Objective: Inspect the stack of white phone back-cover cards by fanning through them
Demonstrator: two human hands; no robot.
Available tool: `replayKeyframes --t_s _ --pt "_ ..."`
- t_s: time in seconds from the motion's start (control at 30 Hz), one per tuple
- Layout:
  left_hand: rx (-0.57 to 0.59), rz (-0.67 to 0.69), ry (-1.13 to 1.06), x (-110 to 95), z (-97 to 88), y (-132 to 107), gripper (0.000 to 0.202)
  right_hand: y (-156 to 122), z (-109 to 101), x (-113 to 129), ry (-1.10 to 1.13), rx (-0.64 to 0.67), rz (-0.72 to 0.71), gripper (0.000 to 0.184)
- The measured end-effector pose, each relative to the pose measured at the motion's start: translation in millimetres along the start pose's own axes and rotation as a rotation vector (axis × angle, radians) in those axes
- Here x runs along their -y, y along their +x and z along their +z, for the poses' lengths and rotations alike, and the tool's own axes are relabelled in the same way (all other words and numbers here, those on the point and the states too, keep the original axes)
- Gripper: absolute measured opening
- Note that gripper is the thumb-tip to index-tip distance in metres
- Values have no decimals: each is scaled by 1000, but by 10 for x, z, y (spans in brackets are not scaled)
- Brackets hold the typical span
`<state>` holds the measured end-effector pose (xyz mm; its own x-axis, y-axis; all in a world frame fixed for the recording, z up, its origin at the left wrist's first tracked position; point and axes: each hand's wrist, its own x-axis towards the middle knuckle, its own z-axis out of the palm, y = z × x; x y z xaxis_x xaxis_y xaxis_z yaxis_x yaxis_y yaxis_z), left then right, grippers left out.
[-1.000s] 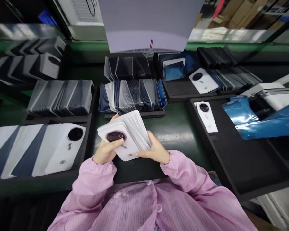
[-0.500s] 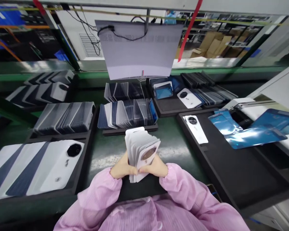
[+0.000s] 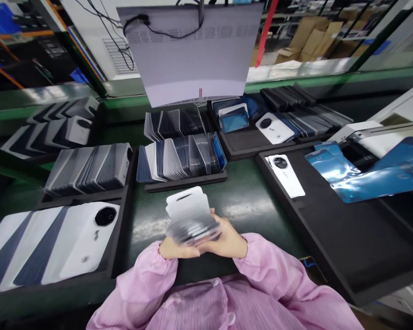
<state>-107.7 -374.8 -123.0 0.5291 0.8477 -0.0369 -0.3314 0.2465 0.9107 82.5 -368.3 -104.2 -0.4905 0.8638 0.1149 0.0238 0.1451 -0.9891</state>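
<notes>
Both of my hands grip one stack of phone back covers (image 3: 188,205) above the bench, in front of my chest. My left hand (image 3: 179,249) is closed round the stack's left and lower side. Round its right side my right hand (image 3: 226,239) is closed, with the thumbs near each other at the front. The lower part of the stack is smeared by motion; a few white covers stick up behind it, one with an oval cutout. Just beyond stands a row of dark, blue and pale covers (image 3: 181,158).
At left a black tray (image 3: 119,238) holds fanned white and dark-blue covers. On the right a large black tray (image 3: 358,243) bears a white cover (image 3: 287,176) and blue film pieces (image 3: 375,178). A grey panel (image 3: 192,55) hangs above the bench's far side.
The stack has tipped over from upright, so its near face with the camera cutout no longer faces up at me. Both hands still hold it. My view has shifted slightly downward.
</notes>
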Motion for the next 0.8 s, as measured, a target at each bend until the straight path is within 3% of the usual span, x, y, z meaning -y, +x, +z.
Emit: replayKeyframes --t_s 0.1,0.17,0.3,0.4,0.6,0.67,0.8 --pt "46 -17 -56 27 95 10 77 21 18 -34 430 158 164 59" --pt "41 -21 -86 26 136 12 70 25 30 -41 574 199 195 58" --pt "83 44 -36 -74 175 -1 54 17 28 -42 395 147 109 46" --pt "86 67 -9 -162 218 -11 46 28 11 -62 438 200 169 51" --pt "-180 -36 -149 -203 280 8 55 92 72 -167 811 202 427 58" --pt "-284 -77 -251 -216 282 27 55 112 95 -195 848 197 470 57" --pt "-381 -93 -403 -262 275 67 52 141 84 -222 859 172 530 59"
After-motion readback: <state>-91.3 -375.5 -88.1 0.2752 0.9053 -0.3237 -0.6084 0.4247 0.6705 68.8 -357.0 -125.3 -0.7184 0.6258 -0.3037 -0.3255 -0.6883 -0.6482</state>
